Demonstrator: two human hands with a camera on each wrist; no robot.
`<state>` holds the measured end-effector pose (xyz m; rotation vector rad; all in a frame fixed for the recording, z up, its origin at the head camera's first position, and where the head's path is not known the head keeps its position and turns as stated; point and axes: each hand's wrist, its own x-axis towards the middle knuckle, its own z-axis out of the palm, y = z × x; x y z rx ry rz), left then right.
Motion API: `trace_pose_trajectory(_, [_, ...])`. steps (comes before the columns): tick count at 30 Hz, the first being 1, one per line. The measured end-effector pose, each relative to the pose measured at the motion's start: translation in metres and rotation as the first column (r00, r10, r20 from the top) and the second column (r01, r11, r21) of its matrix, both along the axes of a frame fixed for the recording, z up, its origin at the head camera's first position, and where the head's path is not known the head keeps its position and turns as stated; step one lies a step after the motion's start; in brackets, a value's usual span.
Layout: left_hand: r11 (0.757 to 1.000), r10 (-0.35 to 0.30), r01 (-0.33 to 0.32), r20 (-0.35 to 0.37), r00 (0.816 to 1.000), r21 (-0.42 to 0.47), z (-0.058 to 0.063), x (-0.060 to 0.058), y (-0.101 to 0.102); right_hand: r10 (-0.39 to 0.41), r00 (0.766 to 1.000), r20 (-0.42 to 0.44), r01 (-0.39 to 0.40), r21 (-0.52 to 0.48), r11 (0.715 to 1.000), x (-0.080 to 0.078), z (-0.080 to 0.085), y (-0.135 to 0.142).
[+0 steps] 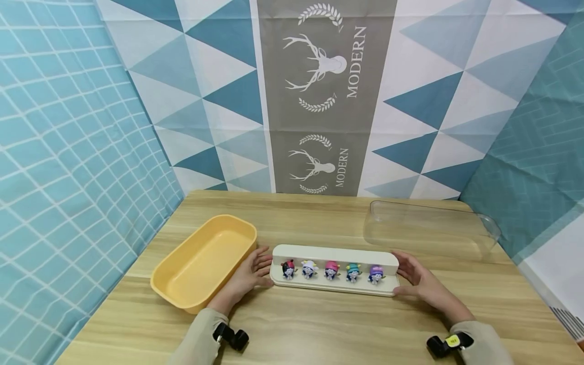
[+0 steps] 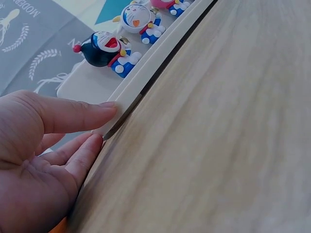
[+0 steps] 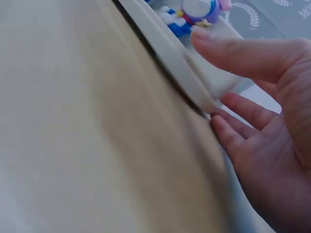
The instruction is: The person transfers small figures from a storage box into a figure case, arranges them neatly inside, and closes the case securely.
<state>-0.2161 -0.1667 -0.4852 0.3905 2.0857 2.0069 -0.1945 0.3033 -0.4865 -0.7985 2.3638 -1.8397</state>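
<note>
A long cream display stand with a raised back wall lies on the table. On its ledge stand several small cartoon cat figurines in a row, from a black-capped figurine at the left to a purple-capped figurine at the right. My left hand holds the stand's left end, thumb on the front rim and fingertips low at the edge in the left wrist view. At the right end, my right hand has its thumb by the front corner and fingers against the side; the right wrist view is slightly blurred.
A yellow plastic basin stands just left of my left forearm. Behind the right hand, a clear plastic cover lies towards the table's back right. The wooden table meets patterned cloth walls at the back and left.
</note>
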Motion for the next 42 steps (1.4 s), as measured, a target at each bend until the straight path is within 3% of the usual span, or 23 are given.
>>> trace_pose_trajectory(6, [1.000, 0.000, 0.000, -0.010, 1.000, -0.001, 0.000, 0.000, 0.002, 0.020, 0.991, -0.129, -0.016, 0.028, 0.999, -0.004, 0.026, 0.020])
trace_pose_trajectory(10, [1.000, 0.020, -0.020, -0.002, 1.000, -0.004, -0.001, 0.001, 0.000, -0.048, 0.960, -0.278, 0.089, 0.138, 0.986, -0.011, 0.051, 0.025])
trace_pose_trajectory(12, [1.000, 0.027, -0.027, 0.000, 1.000, -0.005, 0.000, 0.000, -0.001, -0.092, 0.928, -0.361, 0.185, 0.232, 0.955, -0.016, 0.063, 0.026])
trace_pose_trajectory(15, [0.999, 0.035, -0.035, 0.007, 0.999, 0.000, 0.000, -0.001, -0.002, -0.132, 0.884, -0.448, 0.317, 0.368, 0.874, -0.025, 0.079, 0.028])
trace_pose_trajectory(18, [0.999, 0.033, -0.033, 0.007, 0.999, 0.000, 0.000, -0.002, -0.002, -0.131, 0.862, -0.490, 0.383, 0.459, 0.801, -0.033, 0.091, 0.031])
trace_pose_trajectory(21, [1.000, 0.031, -0.031, 0.002, 1.000, -0.005, 0.001, -0.002, -0.001, -0.103, 0.835, -0.541, 0.420, 0.504, 0.755, -0.043, 0.095, 0.035])
trace_pose_trajectory(26, [0.999, 0.032, -0.032, -0.001, 0.999, -0.004, 0.001, 0.000, 0.001, -0.031, 0.757, -0.653, 0.494, 0.540, 0.682, -0.062, 0.091, 0.045])
trace_pose_trajectory(32, [0.999, 0.030, -0.030, 0.015, 0.999, 0.011, -0.001, 0.000, 0.002, 0.047, 0.680, -0.732, 0.555, 0.555, 0.620, -0.079, 0.085, 0.058])
trace_pose_trajectory(36, [0.999, 0.032, -0.033, 0.018, 0.999, 0.014, -0.001, 0.000, 0.002, 0.073, 0.673, -0.736, 0.580, 0.586, 0.565, -0.088, 0.079, 0.065])
trace_pose_trajectory(38, [0.999, 0.032, -0.032, 0.019, 0.999, 0.014, -0.001, -0.001, 0.002, 0.073, 0.684, -0.726, 0.587, 0.607, 0.535, -0.091, 0.077, 0.068])
trace_pose_trajectory(42, [1.000, 0.024, -0.024, 0.007, 1.000, 0.008, 0.001, -0.001, 0.003, 0.061, 0.725, -0.686, 0.572, 0.649, 0.501, -0.093, 0.077, 0.070])
